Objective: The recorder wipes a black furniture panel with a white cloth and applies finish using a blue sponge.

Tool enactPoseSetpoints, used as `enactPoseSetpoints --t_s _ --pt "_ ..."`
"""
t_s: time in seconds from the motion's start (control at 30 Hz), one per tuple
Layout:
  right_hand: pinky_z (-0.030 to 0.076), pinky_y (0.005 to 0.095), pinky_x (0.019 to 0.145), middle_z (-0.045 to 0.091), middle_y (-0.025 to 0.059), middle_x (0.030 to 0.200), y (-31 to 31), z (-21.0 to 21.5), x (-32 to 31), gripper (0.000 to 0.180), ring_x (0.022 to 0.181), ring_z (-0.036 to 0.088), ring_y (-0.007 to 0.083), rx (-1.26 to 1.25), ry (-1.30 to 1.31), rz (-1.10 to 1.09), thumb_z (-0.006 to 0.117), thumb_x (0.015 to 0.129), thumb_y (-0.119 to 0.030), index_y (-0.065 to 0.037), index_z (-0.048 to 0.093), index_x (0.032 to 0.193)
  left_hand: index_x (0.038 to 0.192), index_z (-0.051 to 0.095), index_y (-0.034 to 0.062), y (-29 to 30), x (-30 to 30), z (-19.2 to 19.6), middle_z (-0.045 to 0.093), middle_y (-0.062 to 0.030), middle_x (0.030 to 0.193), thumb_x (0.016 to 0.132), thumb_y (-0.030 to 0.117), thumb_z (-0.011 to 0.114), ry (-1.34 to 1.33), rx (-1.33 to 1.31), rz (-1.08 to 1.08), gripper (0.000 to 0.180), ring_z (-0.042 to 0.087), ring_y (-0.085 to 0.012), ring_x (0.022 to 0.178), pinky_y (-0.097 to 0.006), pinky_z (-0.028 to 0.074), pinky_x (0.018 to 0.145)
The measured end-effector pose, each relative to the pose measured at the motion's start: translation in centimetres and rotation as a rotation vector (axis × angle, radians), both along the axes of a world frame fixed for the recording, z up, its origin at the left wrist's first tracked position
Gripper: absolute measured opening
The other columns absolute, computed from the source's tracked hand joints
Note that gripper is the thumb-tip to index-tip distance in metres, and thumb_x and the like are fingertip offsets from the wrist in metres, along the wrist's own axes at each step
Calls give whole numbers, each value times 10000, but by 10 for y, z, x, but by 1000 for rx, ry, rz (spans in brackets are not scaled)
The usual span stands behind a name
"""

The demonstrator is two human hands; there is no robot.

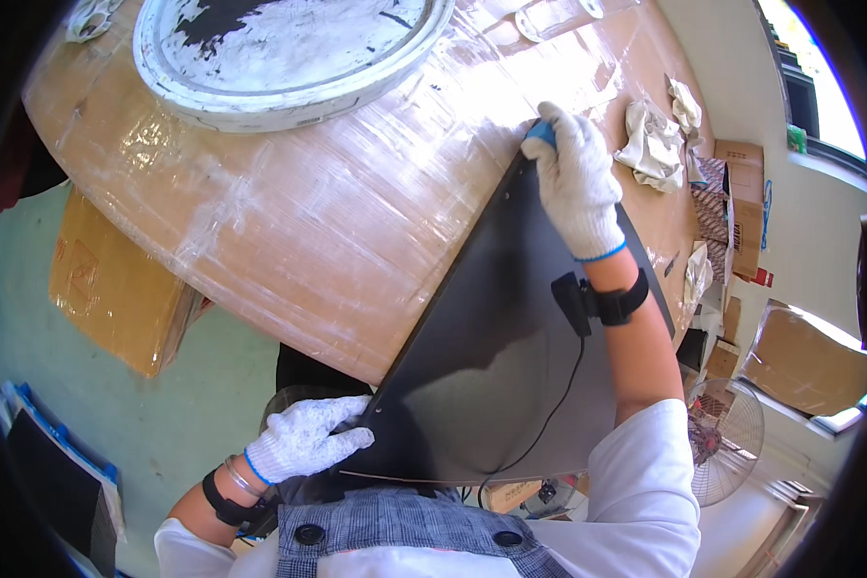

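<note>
A large dark, smooth panel (491,385) lies slantwise over the table's near right side and reaches back to my body. My right hand (578,183), in a white knit glove with a blue cuff, is closed around a small blue piece (541,133) at the panel's far corner. Whether that piece is cloth or foam I cannot make out. At the near left edge of the panel, my left hand (308,438), gloved the same way, holds the rim between thumb and fingers. Some of its fingertips are hidden by the edge.
The wrapped brown table (289,260) carries a big round white tub or lid (289,106) with dark stains. Crumpled whitish cloths (652,144) lie at its right. A fan (718,438) stands at right, a cardboard stack (116,279) at left, and a cable crosses the panel.
</note>
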State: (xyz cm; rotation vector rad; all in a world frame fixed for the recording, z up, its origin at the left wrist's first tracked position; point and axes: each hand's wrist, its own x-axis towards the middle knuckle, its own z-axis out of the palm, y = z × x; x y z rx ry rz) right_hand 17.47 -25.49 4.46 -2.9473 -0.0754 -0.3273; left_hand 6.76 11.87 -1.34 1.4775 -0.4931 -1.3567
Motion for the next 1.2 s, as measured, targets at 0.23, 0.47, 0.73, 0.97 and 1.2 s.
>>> enactPoseSetpoints --t_s 0.23,0.47,0.73,0.97,1.2 --pt "489 401 856 616 115 1009 63 13 -56 434 1017 584 321 -33 200 114 684 786 -82 -85 560 1201 1243 606 24 8 -12 -1 696 -115 971 884 184 708 -10 -11 100 406 656 -154 832 -295 535 752" --pt "483 424 820 607 160 986 22 -6 -21 376 967 577 365 -37 -55 19 650 801 -82 -35 569 1165 1184 624 -11 3 -24 9 708 -154 905 862 249 725 -49 76 229 425 695 -235 803 -334 547 760" --pt "523 373 789 635 128 1020 88 9 -78 398 934 631 312 -32 55 272 715 784 -104 -65 596 1162 1219 603 -34 20 -57 7 705 -146 984 885 218 714 -49 57 440 433 672 -181 829 -305 540 780" --pt "501 424 718 623 99 865 128 6 -113 427 822 586 336 106 62 383 679 713 -81 -58 553 1120 1294 538 -46 43 -76 14 685 -111 1036 977 200 587 -16 120 610 403 635 -150 950 -298 502 892" --pt "523 318 772 639 83 1097 160 0 -164 367 885 639 203 1036 546 218 627 944 -216 -29 561 1252 1289 537 -53 59 -68 36 679 -116 1044 986 187 577 -162 118 945 388 640 -151 937 -289 518 874"
